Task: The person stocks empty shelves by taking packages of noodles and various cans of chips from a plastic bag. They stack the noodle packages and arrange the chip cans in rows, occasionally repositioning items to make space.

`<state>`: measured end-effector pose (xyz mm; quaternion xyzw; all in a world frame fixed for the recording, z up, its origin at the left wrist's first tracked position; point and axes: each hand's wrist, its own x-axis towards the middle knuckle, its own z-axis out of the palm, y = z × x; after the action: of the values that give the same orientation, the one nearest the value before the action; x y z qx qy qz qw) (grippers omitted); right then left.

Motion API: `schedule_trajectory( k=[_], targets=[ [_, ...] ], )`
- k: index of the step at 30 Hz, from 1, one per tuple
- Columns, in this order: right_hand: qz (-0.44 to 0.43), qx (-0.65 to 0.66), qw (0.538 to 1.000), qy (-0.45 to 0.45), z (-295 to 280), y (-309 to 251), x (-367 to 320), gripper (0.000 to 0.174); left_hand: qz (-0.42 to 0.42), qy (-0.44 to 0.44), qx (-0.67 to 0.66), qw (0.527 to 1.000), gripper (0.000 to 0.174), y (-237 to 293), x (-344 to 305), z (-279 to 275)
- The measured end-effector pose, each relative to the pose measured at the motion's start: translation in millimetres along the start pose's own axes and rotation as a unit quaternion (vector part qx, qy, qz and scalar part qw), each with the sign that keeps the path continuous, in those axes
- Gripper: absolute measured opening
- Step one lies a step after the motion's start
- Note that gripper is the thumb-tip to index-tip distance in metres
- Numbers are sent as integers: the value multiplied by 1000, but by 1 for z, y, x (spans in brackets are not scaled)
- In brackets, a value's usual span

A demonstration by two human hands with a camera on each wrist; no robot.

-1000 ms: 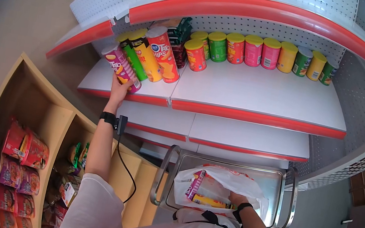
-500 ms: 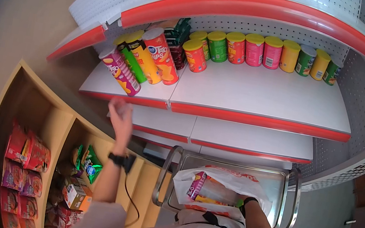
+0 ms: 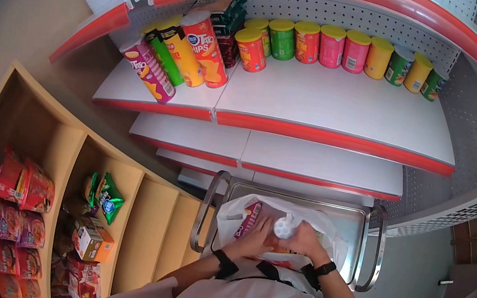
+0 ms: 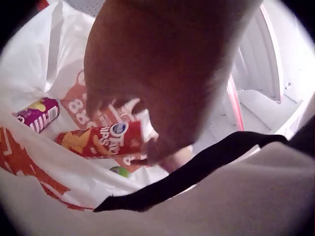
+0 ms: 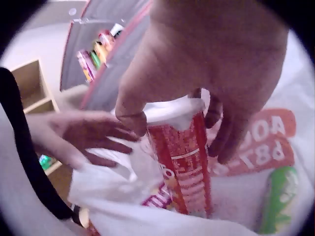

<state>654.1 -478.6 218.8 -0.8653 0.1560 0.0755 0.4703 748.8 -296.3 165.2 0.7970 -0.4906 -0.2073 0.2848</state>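
Both hands are inside a white plastic bag (image 3: 232, 218) that lies in a metal cart (image 3: 204, 213). My right hand (image 3: 306, 241) grips a red chips can (image 5: 179, 152) just under its white lid (image 3: 284, 226) and holds it upright in the bag's mouth. My left hand (image 3: 256, 240) reaches in beside it, and its fingers (image 5: 106, 137) lie spread and straight against the bag's edge. A purple can (image 4: 39, 113) and a green can (image 5: 278, 199) lie in the bag. In the left wrist view the red can (image 4: 101, 140) shows beneath that hand.
Above the cart a white shelf (image 3: 345, 113) with a red edge carries a row of short cans (image 3: 331, 46). Tall cans (image 3: 198, 51) and a leaning purple can (image 3: 147, 70) stand at its left. Wooden shelving (image 3: 58, 169) at the left holds snack packets (image 3: 21, 201).
My left hand let go of the purple can on the shelf and came down into the bag. My right hand has raised a red can, lid up, in the bag.
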Motion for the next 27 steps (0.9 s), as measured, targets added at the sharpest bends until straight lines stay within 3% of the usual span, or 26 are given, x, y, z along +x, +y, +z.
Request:
schedule_trajectory(
  k=[1, 2, 4, 5, 7, 8, 9, 10, 11, 12, 13, 14, 17, 19, 22, 24, 26, 27],
  targets=[
    [-74, -12, 996, 38, 5, 1, -1, 70, 27, 20, -52, 998, 86, -1, 8, -3],
    [-73, -13, 996, 39, 7, 4, -4, 70, 28, 20, -52, 998, 86, -1, 9, -7],
    [-98, 191, 977, 10, 7, 7, -9, 72, -45, -66, -219, 973, 79, 17, 8, -38],
    [-97, 192, 976, 12, 9, 20, -11, 72, -113, -97, -200, 969, 74, 11, 4, -50],
    [67, 280, 956, -50, 22, 76, -11, 79, 18, 45, -180, 982, 72, 8, -12, -107],
    [47, 109, 992, -40, 47, 126, -6, 78, 18, 61, -340, 938, 75, -29, -12, -114],
    [25, -68, 997, -29, 69, 163, -2, 78, 3, 131, -306, 943, 75, 7, -16, -169],
    [23, -68, 997, -33, 73, 165, -9, 78, 36, 187, -338, 922, 75, -12, -15, -198],
    [42, -111, 993, -16, 74, 163, -15, 78, 46, 303, -337, 890, 70, 22, -8, -240],
    [59, -155, 986, 2, 73, 163, -17, 79, -64, 305, -268, 912, 66, 0, -10, -280],
    [56, -158, 986, 2, 75, 170, -16, 79, 38, 421, -283, 861, 63, 11, 9, -310],
    [105, -180, 978, -19, 81, 180, -11, 77, 52, 470, -254, 844, 64, 28, 23, -338],
    [201, -195, 958, -57, 76, 173, -1, 74, 79, 522, -173, 832, 62, 47, 59, -383],
    [246, -187, 948, -75, 77, 174, 4, 73, 73, 556, -72, 825, 63, 41, 78, -394],
    [227, -211, 951, -15, 81, 180, 8, 73, 14, 543, -27, 839, 61, 17, 99, -395],
    [271, -186, 944, -16, 74, 166, 4, 76, 8, 527, -44, 849, 65, -16, 112, -393],
    [252, -192, 948, 14, 76, 171, 4, 82, -43, 582, 112, 804, 72, -23, 117, -384],
    [244, -201, 949, 0, 75, 172, 3, 85, -41, 582, 85, 807, 78, -23, 118, -383]
  ],
)
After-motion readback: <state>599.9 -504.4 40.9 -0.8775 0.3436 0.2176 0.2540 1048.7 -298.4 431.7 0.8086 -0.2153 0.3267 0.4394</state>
